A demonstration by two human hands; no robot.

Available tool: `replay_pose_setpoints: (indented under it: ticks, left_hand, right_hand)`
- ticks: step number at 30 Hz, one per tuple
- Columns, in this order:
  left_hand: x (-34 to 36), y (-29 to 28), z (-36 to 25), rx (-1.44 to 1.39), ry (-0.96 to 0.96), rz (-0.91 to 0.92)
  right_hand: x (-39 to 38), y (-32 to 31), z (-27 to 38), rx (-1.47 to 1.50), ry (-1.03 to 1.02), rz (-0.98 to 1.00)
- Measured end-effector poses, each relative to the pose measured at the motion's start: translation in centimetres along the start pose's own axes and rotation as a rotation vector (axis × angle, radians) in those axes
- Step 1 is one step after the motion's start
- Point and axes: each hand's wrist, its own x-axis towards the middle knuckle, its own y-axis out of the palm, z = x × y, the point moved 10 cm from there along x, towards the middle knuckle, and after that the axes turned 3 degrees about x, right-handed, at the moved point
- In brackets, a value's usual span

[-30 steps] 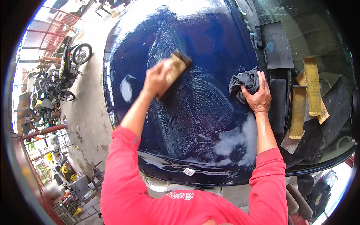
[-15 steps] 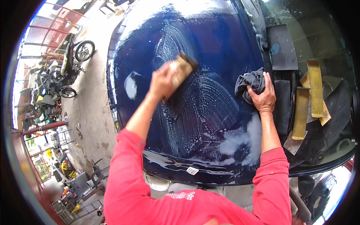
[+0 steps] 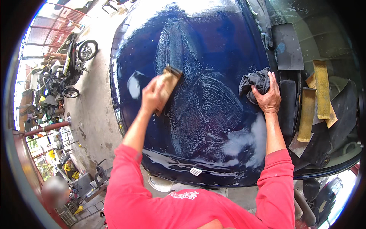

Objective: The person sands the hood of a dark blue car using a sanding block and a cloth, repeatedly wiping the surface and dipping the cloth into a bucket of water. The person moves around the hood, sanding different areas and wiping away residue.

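My left hand (image 3: pixel 153 95) is closed around a tan, flat sanding block (image 3: pixel 170 82) with a dark far end. The block lies against the wet dark blue car hood (image 3: pixel 232 45). Foamy, bubbly streaks (image 3: pixel 190 114) spread over the paint to its right. Under my right hand (image 3: pixel 269 96) is a crumpled dark grey cloth (image 3: pixel 256 83), gripped between thumb and fingers and resting on the hood near the windshield edge.
On the windshield side lie yellow abrasive strips (image 3: pixel 321 89), black sheets (image 3: pixel 288 47) and a second yellow strip (image 3: pixel 306 114). A small white slotted piece (image 3: pixel 196 171) sits near the hood's close edge. Motorcycles (image 3: pixel 70 63) stand at the left. A white bucket (image 3: pixel 160 184) is below the hood.
My left hand has drawn the sanding block left and slightly down across the hood, uncovering more foamy streaks. My right hand and the cloth stay in place.
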Motion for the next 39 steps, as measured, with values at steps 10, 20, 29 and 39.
replay_pose_setpoints:
  ticks: [10,20,29,39]
  left_hand:
    - [13.6,-0.2,-4.2,0.179,0.284,-0.136]
    - [22.5,1.7,-4.8,0.482,0.463,-0.042]
    - [4.3,6.7,-4.3,0.205,0.176,0.228]
    - [24.8,9.0,-6.5,0.087,-0.059,-0.02]
  right_hand:
    - [-0.2,0.1,-0.3,0.017,0.018,0.002]
    - [-0.3,0.1,-0.3,0.01,-0.007,-0.012]
    - [0.2,-0.6,0.3,0.013,0.019,0.001]
    - [-0.3,0.0,-0.6,0.016,0.029,0.003]
